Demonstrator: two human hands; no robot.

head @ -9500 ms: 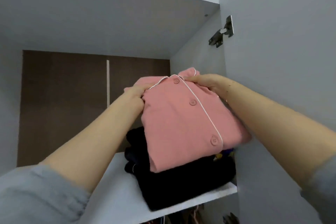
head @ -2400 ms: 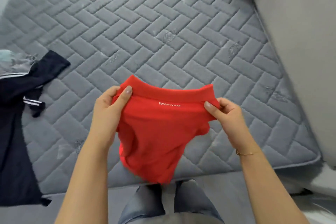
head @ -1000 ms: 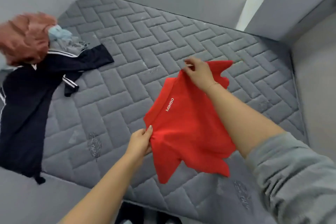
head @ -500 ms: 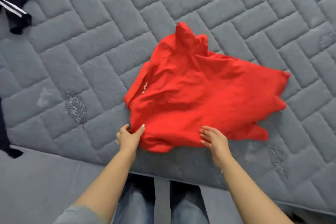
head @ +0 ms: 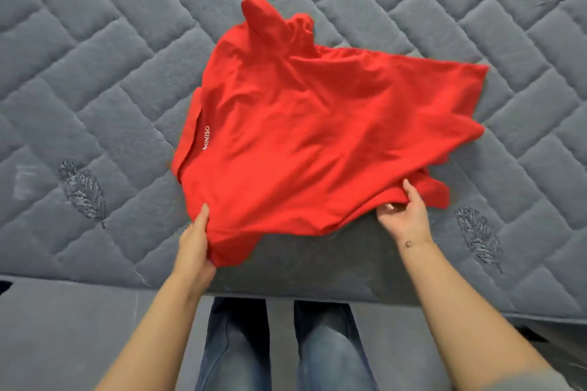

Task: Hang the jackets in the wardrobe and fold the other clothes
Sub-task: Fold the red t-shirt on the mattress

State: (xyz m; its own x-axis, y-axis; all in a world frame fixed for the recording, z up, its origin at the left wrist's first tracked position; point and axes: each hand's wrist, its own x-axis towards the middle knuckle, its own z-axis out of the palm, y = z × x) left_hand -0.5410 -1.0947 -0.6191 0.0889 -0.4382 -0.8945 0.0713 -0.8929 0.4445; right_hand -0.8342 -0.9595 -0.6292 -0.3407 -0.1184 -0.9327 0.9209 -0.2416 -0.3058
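Shirt (head: 317, 136): spread rumpled on the mattress (head: 95, 73), near its front edge; collar end to the left, hem end to the right; one sleeve bunched at the far side.
Printed lettering (head: 206, 137): on the shirt's left part, just inside the collar.
Left hand (head: 195, 244): at the shirt's near-left corner, thumb on top of the cloth, fingers under it.
Right hand (head: 403, 216): at the shirt's near-right edge, gripping a fold.
Legs (head: 279, 346): below the mattress's front edge, between the two forearms.
Wrist chain (head: 408, 243): on the right wrist, just behind the hand.
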